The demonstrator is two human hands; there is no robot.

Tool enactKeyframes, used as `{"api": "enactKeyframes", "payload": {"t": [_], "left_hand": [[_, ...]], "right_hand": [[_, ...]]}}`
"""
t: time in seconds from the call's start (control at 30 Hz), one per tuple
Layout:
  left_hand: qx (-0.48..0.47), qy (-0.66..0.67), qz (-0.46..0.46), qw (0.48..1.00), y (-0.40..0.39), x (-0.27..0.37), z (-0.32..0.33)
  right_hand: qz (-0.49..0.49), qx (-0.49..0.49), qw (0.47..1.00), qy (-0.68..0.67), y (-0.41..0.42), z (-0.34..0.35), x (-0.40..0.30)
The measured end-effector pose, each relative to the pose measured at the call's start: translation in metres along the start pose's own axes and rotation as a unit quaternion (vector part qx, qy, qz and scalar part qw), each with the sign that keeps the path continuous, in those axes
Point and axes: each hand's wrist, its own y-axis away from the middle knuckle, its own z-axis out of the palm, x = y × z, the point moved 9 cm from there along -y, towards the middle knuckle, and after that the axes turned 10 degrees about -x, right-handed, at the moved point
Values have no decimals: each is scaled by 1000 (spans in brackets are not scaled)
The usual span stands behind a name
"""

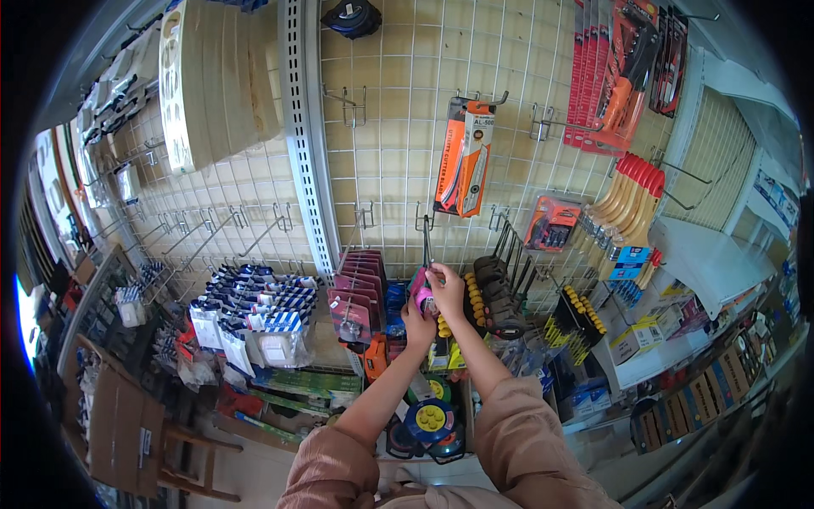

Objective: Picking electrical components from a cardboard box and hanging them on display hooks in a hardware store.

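Observation:
Both my hands meet at a metal display hook (pixel 426 238) on the wire grid wall. A pink tape measure (pixel 425 300) rests in my left hand (pixel 420 326), whose fingers wrap around its side. My right hand (pixel 447 291) has its fingertips pinched at the top of the tape measure, by the hook's end; whether they hold a strap or the hook itself cannot be told. Red carded packs (pixel 351 315) hang just left of my hands. To the right, dark tape measures (pixel 499 296) hang on hooks. A boxed utility cutter (pixel 477 159) hangs above.
Paintbrushes (pixel 626 203) and a carded riveter (pixel 626 83) hang at the right. Bagged switch packs (pixel 261 312) hang at the left on long protruding hooks. Below my arms stand extension cable reels (pixel 430 417). A wooden stool (pixel 197 464) and cardboard box (pixel 121 426) stand at the lower left.

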Motion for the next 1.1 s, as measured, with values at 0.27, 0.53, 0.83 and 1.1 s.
{"api": "enactKeyframes", "payload": {"t": [0.27, 0.53, 0.83, 1.1], "left_hand": [[-19, -62, 61, 996, 17, -2, -20], [-218, 273, -24, 937, 101, 20, -118], [79, 222, -128, 963, 286, -63, -407], [357, 192, -204, 891, 461, -102, -600]], "right_hand": [[6, 48, 990, -135, 44, -10, -11], [-27, 65, 972, -223, 123, 32, -60], [15, -219, 911, -349, 219, 239, -137], [12, -473, 783, -403, 304, 444, -265]]}}
